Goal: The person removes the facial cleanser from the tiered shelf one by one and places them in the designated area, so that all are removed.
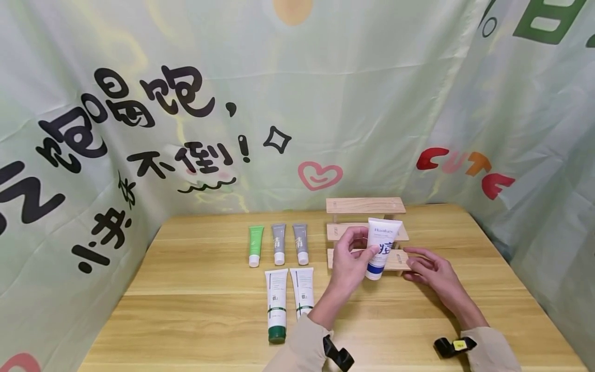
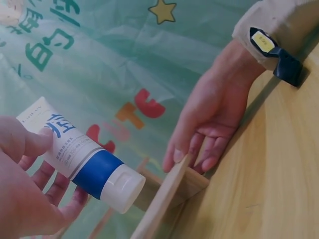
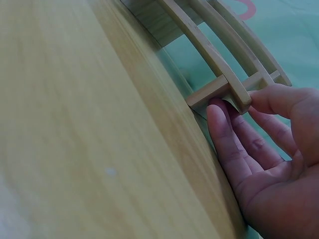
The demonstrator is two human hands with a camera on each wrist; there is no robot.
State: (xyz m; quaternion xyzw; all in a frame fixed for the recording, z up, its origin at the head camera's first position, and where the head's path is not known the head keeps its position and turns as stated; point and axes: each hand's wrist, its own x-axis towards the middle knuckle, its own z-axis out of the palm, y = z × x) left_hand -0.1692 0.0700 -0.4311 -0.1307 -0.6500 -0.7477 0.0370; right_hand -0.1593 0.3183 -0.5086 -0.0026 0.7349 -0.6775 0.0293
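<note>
My left hand (image 1: 348,261) holds a white squeeze tube (image 1: 385,232) with a blue band and a white cap, thumb across its front. The tube is upright, cap down, in front of a three-tier wooden step rack (image 1: 365,205). In the left wrist view the tube's blue band (image 2: 97,172) and cap show clear of the fingers. At the rack's right end, my right hand (image 1: 434,274) pinches the tip of the lowest board, with the thumb on one face and fingers beneath. The right wrist view shows this board (image 3: 209,57) meeting the fingertips.
Left of the rack lie a green tube (image 1: 255,240) and two grey tubes (image 1: 279,243) in a row. Nearer me lie two white tubes with green stripes (image 1: 276,289), one partly behind my left forearm. A printed curtain (image 1: 372,129) hangs behind the wooden table (image 1: 195,310).
</note>
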